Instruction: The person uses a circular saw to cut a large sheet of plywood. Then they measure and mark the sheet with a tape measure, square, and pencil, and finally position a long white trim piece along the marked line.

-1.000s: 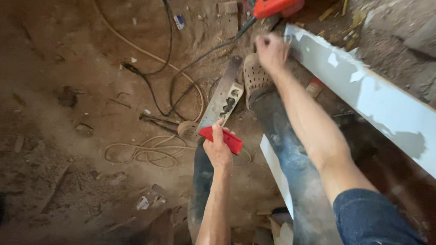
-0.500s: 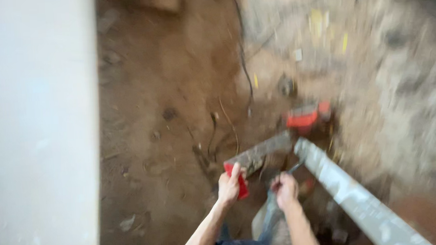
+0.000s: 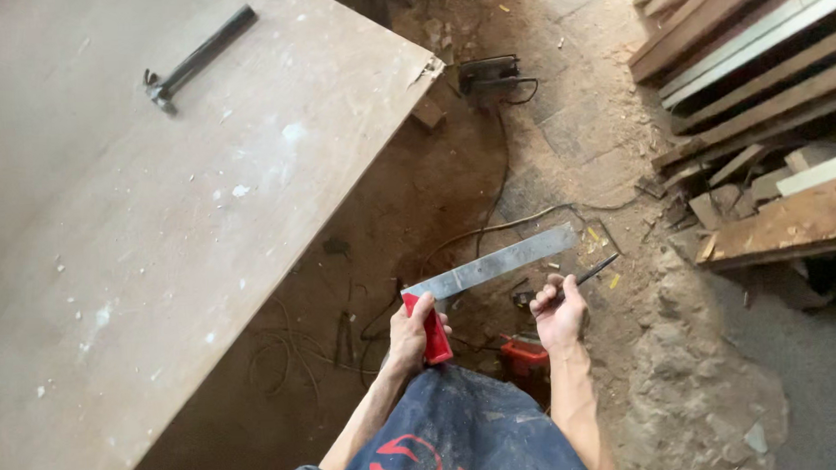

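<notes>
The left hand [image 3: 410, 336] has its grip wrapped round the red handle of a try square [image 3: 477, 278], whose steel blade runs up to the right over the dirt floor [image 3: 585, 140]. The right hand [image 3: 560, 315] pinches a dark pencil [image 3: 587, 276]; its lower end is hidden in the fist. A hammer [image 3: 197, 59] lies far left on the desk [image 3: 105, 261]. A red tool [image 3: 523, 358] near the knees is mostly hidden.

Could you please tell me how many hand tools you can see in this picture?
3: a hammer lying on the board, a red-handled square in the left hand, a pencil in the right hand. Others may be hidden.
</notes>
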